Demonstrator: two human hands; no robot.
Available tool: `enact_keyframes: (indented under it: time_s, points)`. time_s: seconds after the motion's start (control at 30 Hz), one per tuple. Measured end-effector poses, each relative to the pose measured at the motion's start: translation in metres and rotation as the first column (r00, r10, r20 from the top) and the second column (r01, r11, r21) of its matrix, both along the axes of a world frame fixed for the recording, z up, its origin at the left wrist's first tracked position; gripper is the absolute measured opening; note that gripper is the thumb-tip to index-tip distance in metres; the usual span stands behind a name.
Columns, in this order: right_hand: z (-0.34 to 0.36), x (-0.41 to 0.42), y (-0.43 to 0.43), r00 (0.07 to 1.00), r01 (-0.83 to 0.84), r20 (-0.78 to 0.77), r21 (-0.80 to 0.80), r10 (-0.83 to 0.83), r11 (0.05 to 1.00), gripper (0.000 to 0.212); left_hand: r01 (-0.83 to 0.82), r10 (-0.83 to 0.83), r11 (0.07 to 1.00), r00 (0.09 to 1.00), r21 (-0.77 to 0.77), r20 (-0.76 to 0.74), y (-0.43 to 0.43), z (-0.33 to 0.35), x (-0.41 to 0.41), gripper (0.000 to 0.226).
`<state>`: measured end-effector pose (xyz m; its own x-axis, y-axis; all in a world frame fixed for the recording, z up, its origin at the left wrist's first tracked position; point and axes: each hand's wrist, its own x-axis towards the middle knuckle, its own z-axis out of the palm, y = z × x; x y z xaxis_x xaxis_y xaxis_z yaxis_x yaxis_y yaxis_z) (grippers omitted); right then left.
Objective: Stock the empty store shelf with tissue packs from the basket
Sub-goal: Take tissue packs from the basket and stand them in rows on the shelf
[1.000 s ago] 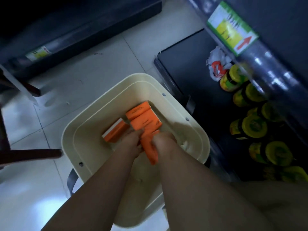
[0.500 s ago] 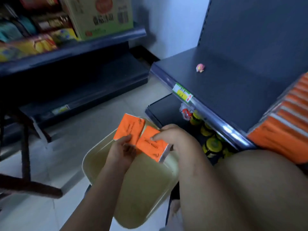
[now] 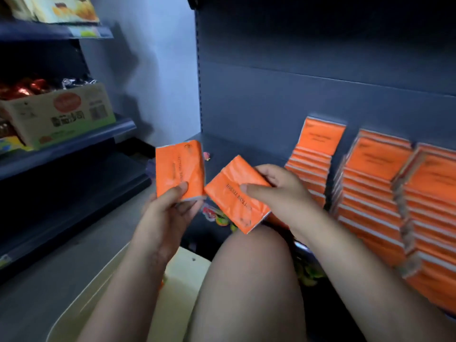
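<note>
The left arm [image 3: 128, 280] and the right arm [image 3: 357, 267] are bare as far up as can be seen. The left hand [image 3: 170, 208] and the right hand [image 3: 281, 193] are bare too. A bare, round knee [image 3: 251, 267] shows.

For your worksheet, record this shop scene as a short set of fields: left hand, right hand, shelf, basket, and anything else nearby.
left hand: grips an orange tissue pack, held roughly upright
right hand: pinches a second pack, tilted
shelf: three overlapping rows of stocked packs on its right part
basket: cream, low under the arms; contents hidden
nearby: cardboard box on the shelving to the left
</note>
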<state>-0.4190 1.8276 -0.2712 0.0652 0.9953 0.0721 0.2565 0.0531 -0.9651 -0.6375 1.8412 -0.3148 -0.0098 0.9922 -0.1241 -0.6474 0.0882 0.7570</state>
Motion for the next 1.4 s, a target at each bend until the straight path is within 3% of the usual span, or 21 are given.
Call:
enact_keyframes:
  time_s: [0.2,0.3,0.33,0.43,0.5,0.67,0.77,0.9,1.07,1.2,1.4]
  points:
    - [0.036,0.082,-0.032,0.975,0.194,-0.133,0.134,-0.176,0.972,0.021,0.226,-0.225,0.973,0.974,0.053,-0.019,0.013,0.038,0.092,0.021]
    - [0.043,0.121,-0.047,0.961,0.269,-0.125,0.186,-0.248,0.945,0.024,0.305,-0.302,0.95,0.952,0.064,-0.053,0.019,0.048,0.139,0.016]
    - [0.041,0.134,-0.054,0.956,0.292,-0.1,0.207,-0.277,0.934,0.025,0.333,-0.33,0.941,0.942,0.062,-0.052,0.022,0.048,0.152,0.018]
    - [0.02,0.172,-0.072,0.925,0.381,-0.077,0.212,-0.373,0.9,0.028,0.345,-0.339,0.936,0.938,0.075,-0.076,0.039,0.04,0.169,0.052]
    - [0.007,0.189,-0.075,0.901,0.435,-0.097,0.182,-0.424,0.882,0.032,0.334,-0.32,0.934,0.94,0.125,-0.117,0.053,0.031,0.168,0.049]
    - [0.007,0.216,-0.059,0.863,0.506,-0.131,0.214,-0.488,0.836,0.074,0.349,-0.318,0.921,0.93,0.176,-0.183,0.071,0.022,0.185,0.05]
    - [0.011,0.225,-0.048,0.834,0.547,-0.23,0.22,-0.501,0.808,0.056,0.275,-0.218,0.946,0.93,0.171,-0.295,0.084,0.021,0.205,0.048]
    - [0.005,0.237,-0.041,0.804,0.592,-0.227,0.226,-0.55,0.773,0.039,0.267,-0.259,0.962,0.959,0.064,-0.116,0.112,0.023,0.224,0.039]
    - [0.004,0.253,-0.042,0.763,0.645,-0.211,0.199,-0.611,0.738,0.039,0.246,-0.195,0.948,0.95,0.201,-0.244,0.153,0.029,0.232,0.038]
    - [0.003,0.26,-0.043,0.78,0.625,-0.133,0.165,-0.611,0.763,0.047,0.33,-0.27,0.927,0.918,0.181,-0.291,0.178,0.031,0.238,0.036]
    - [0.003,0.261,-0.041,0.806,0.592,-0.062,0.102,-0.589,0.799,0.024,0.483,-0.423,0.867,0.846,0.128,-0.324,0.21,0.024,0.251,0.058]
